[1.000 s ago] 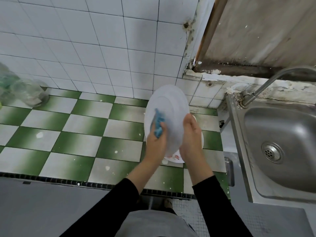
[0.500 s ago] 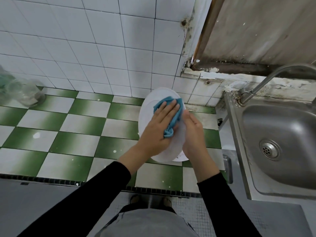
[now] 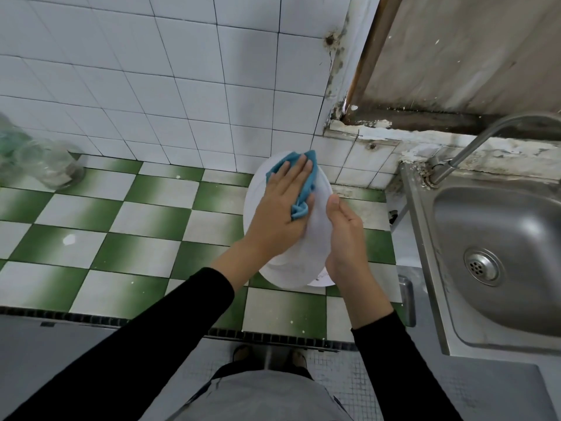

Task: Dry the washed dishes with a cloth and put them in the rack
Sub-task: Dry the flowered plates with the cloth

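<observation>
Over the checked tiles (image 3: 151, 208) beside the sink (image 3: 498, 232), the right hand (image 3: 346, 238) grips the plate (image 3: 315, 241) by its edge to steady it; the left hand (image 3: 280, 211), fingers (image 3: 296, 173) flat, presses the cloth (image 3: 311, 179) across its face.

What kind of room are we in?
Probably a kitchen or wash area: a steel sink with a tap, white tiled wall, and a plate being wiped with a blue cloth.

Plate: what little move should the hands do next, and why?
Probably slide the cloth down toward the near rim. The left hand presses it flat at the far edge of the plate, the lower part lies bare, and the right hand grips the side.
</observation>
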A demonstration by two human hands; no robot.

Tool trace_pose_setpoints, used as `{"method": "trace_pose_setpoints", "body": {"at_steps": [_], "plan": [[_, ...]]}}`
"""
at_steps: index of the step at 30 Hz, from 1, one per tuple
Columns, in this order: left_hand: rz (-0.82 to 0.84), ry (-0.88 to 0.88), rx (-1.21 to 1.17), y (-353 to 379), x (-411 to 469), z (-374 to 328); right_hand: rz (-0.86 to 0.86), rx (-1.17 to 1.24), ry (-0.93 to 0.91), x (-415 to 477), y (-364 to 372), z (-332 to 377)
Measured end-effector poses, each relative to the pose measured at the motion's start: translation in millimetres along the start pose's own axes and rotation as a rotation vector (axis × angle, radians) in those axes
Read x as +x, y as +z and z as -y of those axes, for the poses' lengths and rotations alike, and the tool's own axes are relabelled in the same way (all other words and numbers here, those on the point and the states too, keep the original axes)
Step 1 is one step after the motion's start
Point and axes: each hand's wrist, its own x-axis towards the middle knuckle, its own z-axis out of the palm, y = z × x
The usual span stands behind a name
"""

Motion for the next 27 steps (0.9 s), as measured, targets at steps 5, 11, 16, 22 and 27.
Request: {"method": "trace_pose_setpoints", "body": {"at_steps": [5,11,16,22,27], "plan": [[-0.106,-0.223,-0.240,-10,8,23,0.010,0.146,0.053,-4,-1,11],[-0.052,-0.639,-0.401,-5,-12,48,-0.083,0.469,0.056,-4,-11,34],[-0.037,-0.198,-0.252,26,-59,35,-0.184,0.658,0.097,9,-19,36],[0.221,0.502,0.355,20,-58,16,-0.156,0.674,0.170,7,-13,27],[0.219,0.396,0.380,12,-16,1,-0.037,0.628,0.182,2,-3,6]]}}
